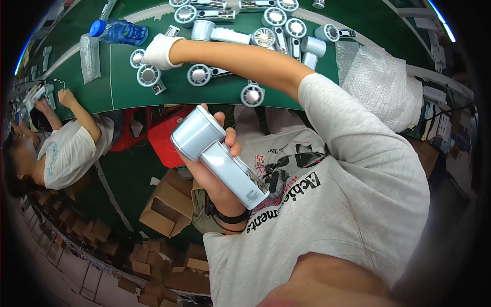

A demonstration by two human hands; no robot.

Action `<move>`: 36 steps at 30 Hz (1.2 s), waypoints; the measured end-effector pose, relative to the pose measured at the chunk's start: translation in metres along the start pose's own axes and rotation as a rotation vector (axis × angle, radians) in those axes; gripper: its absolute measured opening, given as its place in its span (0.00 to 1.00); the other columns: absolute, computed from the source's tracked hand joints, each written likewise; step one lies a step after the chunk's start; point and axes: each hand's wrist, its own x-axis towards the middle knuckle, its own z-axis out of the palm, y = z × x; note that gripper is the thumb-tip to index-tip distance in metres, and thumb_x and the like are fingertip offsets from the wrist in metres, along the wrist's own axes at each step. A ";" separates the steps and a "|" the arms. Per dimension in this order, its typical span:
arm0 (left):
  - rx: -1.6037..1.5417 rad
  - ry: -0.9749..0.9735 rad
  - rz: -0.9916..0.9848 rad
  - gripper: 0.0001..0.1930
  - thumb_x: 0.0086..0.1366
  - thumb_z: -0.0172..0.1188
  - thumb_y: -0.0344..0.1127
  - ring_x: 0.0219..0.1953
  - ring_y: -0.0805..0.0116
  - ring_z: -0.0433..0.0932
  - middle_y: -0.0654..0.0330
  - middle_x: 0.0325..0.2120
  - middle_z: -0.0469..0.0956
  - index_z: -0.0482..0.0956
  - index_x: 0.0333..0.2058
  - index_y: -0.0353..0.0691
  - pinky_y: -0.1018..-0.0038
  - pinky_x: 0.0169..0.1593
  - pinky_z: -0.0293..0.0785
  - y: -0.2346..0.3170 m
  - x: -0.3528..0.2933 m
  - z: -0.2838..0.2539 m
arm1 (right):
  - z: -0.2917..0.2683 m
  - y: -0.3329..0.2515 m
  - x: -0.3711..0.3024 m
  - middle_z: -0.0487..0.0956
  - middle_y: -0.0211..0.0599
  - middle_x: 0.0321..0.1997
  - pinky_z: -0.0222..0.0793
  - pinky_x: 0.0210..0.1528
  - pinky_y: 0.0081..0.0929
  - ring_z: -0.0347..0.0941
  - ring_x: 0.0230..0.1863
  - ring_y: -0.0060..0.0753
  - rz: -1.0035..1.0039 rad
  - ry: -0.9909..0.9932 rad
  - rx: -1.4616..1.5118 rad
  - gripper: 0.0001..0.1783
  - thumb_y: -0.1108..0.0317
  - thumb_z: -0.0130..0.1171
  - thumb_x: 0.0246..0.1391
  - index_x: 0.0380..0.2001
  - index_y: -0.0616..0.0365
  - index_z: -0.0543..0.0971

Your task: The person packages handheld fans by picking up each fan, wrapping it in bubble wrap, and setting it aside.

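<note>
My left hand (204,176) is wrapped round a light blue handheld fan (225,163), with its thick round head up and its handle slanting down to the right. An opening along the handle's side shows bare inner parts. Across the green table stretches my right arm, and my right hand (160,51), in a white glove, is closed over the middle of another handheld fan (137,58). Its fingers are mostly hidden; the fan's head and handle end stick out on either side. Just below that hand lies one more fan (149,75), grille up.
Several similar fans (198,75) lie scattered on the green table (123,94). A blue-capped bottle (123,32) and a bubble-wrap sleeve (90,59) lie at the left. Bubble wrap (378,82) is heaped at the right. A co-worker (76,148) sits at left; cardboard boxes (169,204) stand below.
</note>
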 end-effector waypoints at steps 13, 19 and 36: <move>-0.026 -0.036 -0.184 0.30 0.57 0.51 0.48 0.31 0.63 0.63 0.52 0.44 0.62 0.57 0.54 0.38 0.74 0.30 0.66 0.077 0.045 -0.050 | 0.007 0.086 -0.012 0.73 0.33 0.31 0.65 0.42 0.34 0.70 0.35 0.39 -0.202 0.498 -0.120 0.12 0.74 0.54 0.32 0.27 0.51 0.76; 0.016 -0.023 -0.322 0.29 0.58 0.49 0.50 0.30 0.63 0.64 0.52 0.42 0.64 0.58 0.53 0.37 0.73 0.28 0.66 0.086 0.074 -0.088 | -0.050 0.236 -0.206 0.67 0.46 0.50 0.67 0.41 0.39 0.67 0.46 0.52 1.653 0.918 -0.427 0.39 0.62 0.58 0.34 0.50 0.68 0.57; 0.250 0.071 -0.426 0.38 0.57 0.39 0.64 0.23 0.60 0.67 0.49 0.37 0.69 0.61 0.50 0.31 0.71 0.16 0.66 0.010 0.099 -0.062 | -0.037 0.166 -0.167 0.75 0.40 0.30 0.65 0.38 0.37 0.71 0.35 0.43 0.128 0.376 0.176 0.16 0.73 0.51 0.36 0.34 0.51 0.75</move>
